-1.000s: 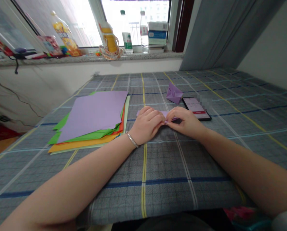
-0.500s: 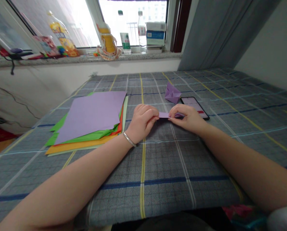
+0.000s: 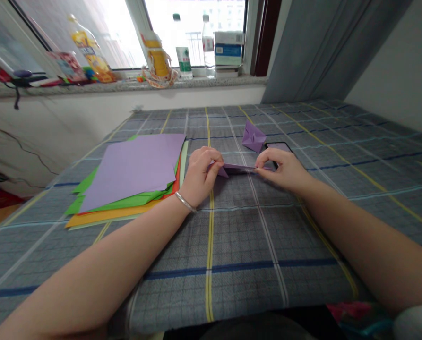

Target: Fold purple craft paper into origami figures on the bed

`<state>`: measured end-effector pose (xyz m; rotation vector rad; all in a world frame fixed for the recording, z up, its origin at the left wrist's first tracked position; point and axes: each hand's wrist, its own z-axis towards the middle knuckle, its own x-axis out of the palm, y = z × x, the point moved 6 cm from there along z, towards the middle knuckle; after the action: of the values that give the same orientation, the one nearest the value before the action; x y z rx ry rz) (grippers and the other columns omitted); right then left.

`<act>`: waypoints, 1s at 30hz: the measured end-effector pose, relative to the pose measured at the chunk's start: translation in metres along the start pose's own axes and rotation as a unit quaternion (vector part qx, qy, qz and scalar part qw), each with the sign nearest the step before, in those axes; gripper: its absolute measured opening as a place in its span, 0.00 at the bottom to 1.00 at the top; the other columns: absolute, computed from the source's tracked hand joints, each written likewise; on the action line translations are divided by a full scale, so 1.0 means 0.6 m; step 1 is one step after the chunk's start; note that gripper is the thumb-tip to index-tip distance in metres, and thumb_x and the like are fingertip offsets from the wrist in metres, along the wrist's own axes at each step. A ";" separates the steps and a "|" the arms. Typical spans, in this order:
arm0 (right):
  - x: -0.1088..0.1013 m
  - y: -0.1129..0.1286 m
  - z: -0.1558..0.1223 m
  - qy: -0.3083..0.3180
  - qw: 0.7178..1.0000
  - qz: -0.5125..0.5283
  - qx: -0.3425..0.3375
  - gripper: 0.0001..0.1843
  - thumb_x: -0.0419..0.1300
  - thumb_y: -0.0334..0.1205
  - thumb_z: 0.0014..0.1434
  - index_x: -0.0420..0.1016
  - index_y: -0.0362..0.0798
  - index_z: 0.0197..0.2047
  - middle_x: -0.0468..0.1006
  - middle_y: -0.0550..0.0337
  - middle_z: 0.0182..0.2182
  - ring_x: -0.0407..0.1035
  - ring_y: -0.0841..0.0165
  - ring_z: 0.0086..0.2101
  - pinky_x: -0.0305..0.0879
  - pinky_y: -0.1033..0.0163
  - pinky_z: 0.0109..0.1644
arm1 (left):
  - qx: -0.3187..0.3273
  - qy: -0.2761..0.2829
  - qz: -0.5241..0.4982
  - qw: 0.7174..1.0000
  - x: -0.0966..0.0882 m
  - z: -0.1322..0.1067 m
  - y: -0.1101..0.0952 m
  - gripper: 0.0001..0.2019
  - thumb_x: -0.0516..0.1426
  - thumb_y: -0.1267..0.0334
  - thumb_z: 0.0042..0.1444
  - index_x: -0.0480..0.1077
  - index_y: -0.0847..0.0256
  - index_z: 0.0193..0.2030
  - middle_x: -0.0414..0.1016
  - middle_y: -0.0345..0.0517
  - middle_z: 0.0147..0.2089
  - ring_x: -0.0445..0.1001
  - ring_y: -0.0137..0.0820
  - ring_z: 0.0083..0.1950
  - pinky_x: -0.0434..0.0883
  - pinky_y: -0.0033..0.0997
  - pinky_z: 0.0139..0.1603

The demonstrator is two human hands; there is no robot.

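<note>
Between my two hands a folded piece of purple paper (image 3: 239,168) is stretched out just above the cloth, seen nearly edge-on. My left hand (image 3: 202,171), with a silver bangle at the wrist, pinches its left end, where a small pointed flap hangs below the fingers. The thumb and fingertips of my right hand (image 3: 279,166) close on the other end. Fingers cover both ends of the paper. Just beyond my right hand stands a folded purple paper shape (image 3: 253,138). A phone (image 3: 280,147) lies partly hidden behind that same hand.
To the left lies a stack of coloured paper, a purple sheet (image 3: 136,170) on top and green, orange and red edges below. A checked cloth (image 3: 246,283) covers the table. Bottles, including a yellow one (image 3: 160,59), and boxes (image 3: 228,49) line the windowsill.
My hands have moved apart, the left one leftward and the right one slightly rightward. More of the purple paper shows between them, and a pointed flap has appeared under my left fingers.
</note>
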<state>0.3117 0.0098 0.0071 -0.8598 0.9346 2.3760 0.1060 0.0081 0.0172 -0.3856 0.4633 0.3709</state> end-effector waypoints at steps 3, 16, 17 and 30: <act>-0.005 -0.001 0.000 -0.007 1.000 0.001 0.000 0.04 0.61 0.37 0.55 0.70 0.50 0.29 0.76 0.60 0.30 0.70 0.66 0.33 0.65 0.58 0.40 | -0.009 -0.018 -0.007 1.000 -0.005 0.001 0.008 0.12 0.46 0.56 0.67 0.62 0.58 0.35 0.70 0.43 0.35 0.69 0.32 0.40 0.67 0.35 0.46; -0.027 -0.002 0.002 -0.027 0.999 -0.019 -0.019 0.04 0.62 0.35 0.53 0.70 0.50 0.28 0.75 0.61 0.28 0.69 0.66 0.32 0.64 0.59 0.39 | -0.065 -0.087 -0.032 0.994 -0.027 0.005 0.050 0.11 0.51 0.54 0.65 0.64 0.58 0.35 0.69 0.41 0.37 0.68 0.31 0.41 0.67 0.33 0.47; -0.028 -0.001 0.002 -0.027 0.999 -0.020 -0.018 0.04 0.62 0.35 0.53 0.70 0.50 0.28 0.75 0.61 0.28 0.69 0.66 0.32 0.64 0.59 0.39 | -0.063 -0.090 -0.034 0.993 -0.026 0.005 0.050 0.11 0.51 0.54 0.65 0.64 0.58 0.35 0.69 0.41 0.37 0.68 0.31 0.41 0.67 0.33 0.47; -0.063 -0.027 -0.005 -0.171 0.981 -0.086 -0.006 0.08 0.63 0.42 0.53 0.71 0.53 0.37 0.75 0.58 0.35 0.71 0.61 0.38 0.68 0.53 0.40 | -0.140 -0.216 -0.016 0.966 -0.066 0.004 0.110 0.14 0.57 0.49 0.60 0.67 0.58 0.34 0.65 0.40 0.33 0.65 0.29 0.35 0.67 0.32 0.36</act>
<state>0.3492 0.0122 0.0242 -0.4883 0.6799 2.2815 0.0458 0.0561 0.0209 -0.5704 -0.0249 0.4763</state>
